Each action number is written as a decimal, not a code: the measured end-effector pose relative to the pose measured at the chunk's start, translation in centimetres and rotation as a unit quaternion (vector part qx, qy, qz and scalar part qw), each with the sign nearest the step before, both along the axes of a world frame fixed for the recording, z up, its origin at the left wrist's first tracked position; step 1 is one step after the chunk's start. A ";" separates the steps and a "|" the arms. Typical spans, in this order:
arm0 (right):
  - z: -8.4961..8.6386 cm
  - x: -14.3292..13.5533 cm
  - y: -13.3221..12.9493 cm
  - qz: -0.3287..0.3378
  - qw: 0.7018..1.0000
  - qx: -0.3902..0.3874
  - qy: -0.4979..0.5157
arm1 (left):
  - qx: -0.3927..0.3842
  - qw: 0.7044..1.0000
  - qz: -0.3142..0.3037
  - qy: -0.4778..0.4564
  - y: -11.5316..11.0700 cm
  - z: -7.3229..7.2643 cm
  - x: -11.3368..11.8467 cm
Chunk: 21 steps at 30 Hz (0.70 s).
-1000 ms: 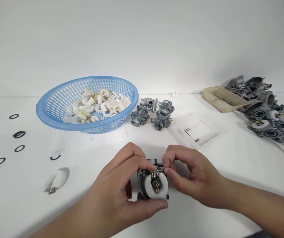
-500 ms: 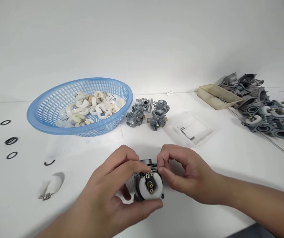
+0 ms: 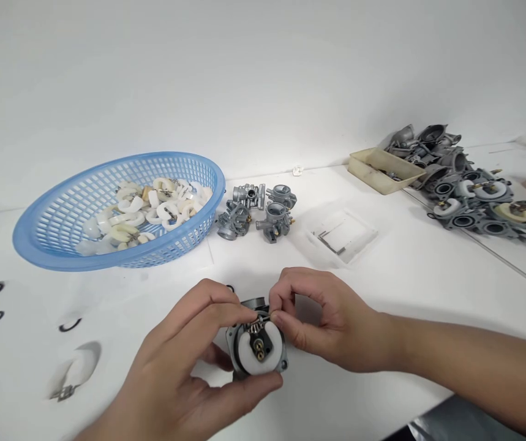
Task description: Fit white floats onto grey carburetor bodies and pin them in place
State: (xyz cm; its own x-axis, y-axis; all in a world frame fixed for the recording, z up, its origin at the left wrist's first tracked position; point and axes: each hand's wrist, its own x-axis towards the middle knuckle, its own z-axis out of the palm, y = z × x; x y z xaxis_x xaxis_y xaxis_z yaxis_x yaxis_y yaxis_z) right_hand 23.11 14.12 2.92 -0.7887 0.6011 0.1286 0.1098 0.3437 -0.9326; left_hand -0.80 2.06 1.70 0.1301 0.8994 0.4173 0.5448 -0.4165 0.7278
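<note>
Shifted leftward in view, a carburetor [image 3: 232, 338] sits low-centre over the white table [image 3: 345, 401], clamped by the left hand [image 3: 187, 361]; the right hand [image 3: 331, 324] pinches what seems a thin pin [image 3: 265, 318] at the white float's [image 3: 263, 364] hinge.

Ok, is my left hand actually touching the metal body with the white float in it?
Touching. The head view shows the left hand gripping the metal body, its thumb lying against the lower edge.
</note>
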 end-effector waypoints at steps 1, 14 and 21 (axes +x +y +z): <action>0.0 0.0 0.0 -0.001 1.000 -0.003 0.000 | -0.004 1.000 -0.001 -0.002 0.0 0.0 0.0; -0.1 0.1 0.1 0.003 1.000 -0.018 0.010 | -0.035 0.999 -0.014 0.009 0.0 0.8 0.0; -0.4 0.2 0.1 0.008 0.999 -0.032 0.002 | -0.068 0.998 -0.006 -0.011 -0.1 1.0 0.3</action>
State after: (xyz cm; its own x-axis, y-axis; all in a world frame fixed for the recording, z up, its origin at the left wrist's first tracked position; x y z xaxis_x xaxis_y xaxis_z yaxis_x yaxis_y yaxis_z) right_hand 23.31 14.26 2.49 -0.7984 0.5948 0.0943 0.1004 0.2859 -0.9530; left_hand -0.45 1.91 2.74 0.1329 0.9463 0.2947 0.5236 -0.3195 0.7898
